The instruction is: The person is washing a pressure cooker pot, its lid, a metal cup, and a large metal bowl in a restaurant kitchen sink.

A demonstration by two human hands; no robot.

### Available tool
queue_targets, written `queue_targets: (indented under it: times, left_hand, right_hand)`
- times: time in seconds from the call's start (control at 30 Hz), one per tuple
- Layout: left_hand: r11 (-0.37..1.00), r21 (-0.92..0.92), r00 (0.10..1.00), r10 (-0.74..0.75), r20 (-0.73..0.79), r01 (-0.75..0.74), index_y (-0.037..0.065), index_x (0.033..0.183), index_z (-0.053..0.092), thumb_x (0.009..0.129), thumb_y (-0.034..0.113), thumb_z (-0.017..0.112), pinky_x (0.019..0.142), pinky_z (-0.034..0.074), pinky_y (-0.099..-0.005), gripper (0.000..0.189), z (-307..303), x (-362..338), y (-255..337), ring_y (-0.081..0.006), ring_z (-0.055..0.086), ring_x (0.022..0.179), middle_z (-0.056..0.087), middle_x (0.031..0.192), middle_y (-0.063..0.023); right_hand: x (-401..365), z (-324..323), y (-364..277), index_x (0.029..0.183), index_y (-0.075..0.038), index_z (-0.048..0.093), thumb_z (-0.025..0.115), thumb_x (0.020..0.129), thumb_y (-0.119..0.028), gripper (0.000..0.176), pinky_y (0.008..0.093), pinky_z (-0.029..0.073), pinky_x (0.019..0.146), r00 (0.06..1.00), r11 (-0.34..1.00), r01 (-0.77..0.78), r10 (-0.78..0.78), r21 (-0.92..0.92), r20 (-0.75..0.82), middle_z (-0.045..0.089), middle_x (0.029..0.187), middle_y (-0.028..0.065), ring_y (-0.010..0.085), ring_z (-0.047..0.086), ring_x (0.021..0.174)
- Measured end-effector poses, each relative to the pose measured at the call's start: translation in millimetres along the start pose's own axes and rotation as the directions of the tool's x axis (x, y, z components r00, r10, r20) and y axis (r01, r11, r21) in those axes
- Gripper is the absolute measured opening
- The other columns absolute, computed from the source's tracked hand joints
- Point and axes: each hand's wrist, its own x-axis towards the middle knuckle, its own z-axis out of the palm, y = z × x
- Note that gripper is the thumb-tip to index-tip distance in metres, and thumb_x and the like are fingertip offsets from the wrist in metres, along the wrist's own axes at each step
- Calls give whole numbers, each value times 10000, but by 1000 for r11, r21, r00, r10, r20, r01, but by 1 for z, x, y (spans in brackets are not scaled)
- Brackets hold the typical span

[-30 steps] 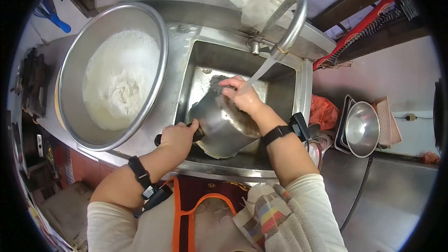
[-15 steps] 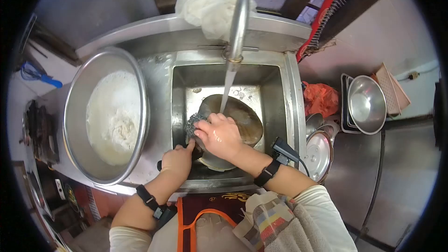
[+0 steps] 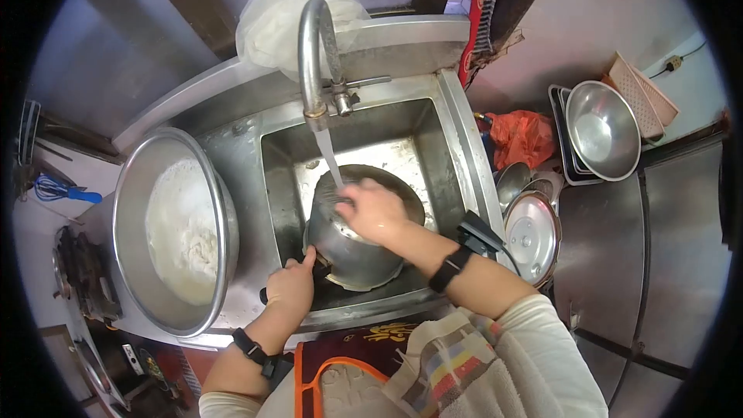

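Observation:
A metal pan with a dark handle lies tilted in the steel sink, its rounded outer wall facing up. My left hand is wrapped round the handle at the sink's front left. On the pan's upper wall, my right hand is pressed down with bent fingers. The steel wool scrubber it held a moment ago is mostly hidden under the blurred fingers. Water runs from the tap onto the pan beside my right fingertips.
A large metal basin with whitish liquid and a pale lump stands left of the sink. Behind the tap lies a bunched white cloth. Right of the sink are a red plastic bag, a steel bowl and a round lid.
My right hand has moved the scrubber off the pan's left side and up toward the water. More of the pan's outer wall shows. My left hand keeps its grip; the head view has shifted.

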Motion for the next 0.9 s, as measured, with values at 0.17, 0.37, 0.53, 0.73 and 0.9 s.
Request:
queue_targets:
  times: [0.17, 0.37, 0.53, 0.73, 0.9]
  left_hand:
    - [1000, 3, 998, 1, -60, -1, 188, 1328, 290, 835, 105, 457, 660, 512, -381, 527, 7, 3, -2, -302, 639, 781, 582, 922, -145]
    - [1000, 0, 1000, -12, 4, 12, 189, 1346, 246, 812, 67, 478, 674, 515, -391, 595, -4, 3, 1, -318, 630, 813, 573, 948, -172]
    - [1000, 9, 1000, 4, 21, -4, 181, 1346, 246, 806, 67, 485, 675, 516, -382, 602, -2, 8, 0, -309, 635, 805, 575, 939, -167]
    - [1000, -24, 1000, -5, 1, 5, 181, 1354, 243, 798, 70, 491, 693, 514, -385, 619, -4, 9, 0, -311, 632, 830, 589, 976, -181]
    - [998, -61, 1000, -20, 21, 21, 192, 1363, 259, 786, 72, 505, 763, 492, -399, 639, -6, 4, -2, -314, 613, 895, 597, 1009, -173]
  right_hand:
    - [70, 29, 51, 1072, -206, 586, 475, 830, -350, 302, 433, 439, 847, 995, 997, -80, 80, 11, -62, 569, 1051, 158, 326, 540, 995]
    - [47, 47, 159, 1040, -76, 583, 402, 856, -284, 332, 418, 449, 836, 910, 904, -415, 408, -102, -78, 572, 1061, 176, 327, 558, 980]
    - [-35, 19, 44, 1016, -89, 561, 476, 834, -296, 288, 459, 458, 715, 942, 986, -165, 152, -20, -300, 546, 877, 171, 328, 565, 827]
    - [-23, 28, -31, 982, -151, 601, 556, 794, -272, 228, 401, 432, 708, 909, 921, 339, -373, -193, -184, 508, 889, 114, 268, 514, 899]
    - [11, 23, -19, 1003, -161, 616, 547, 791, -324, 276, 417, 452, 783, 959, 994, 75, -52, 74, -278, 561, 960, 131, 286, 542, 945]
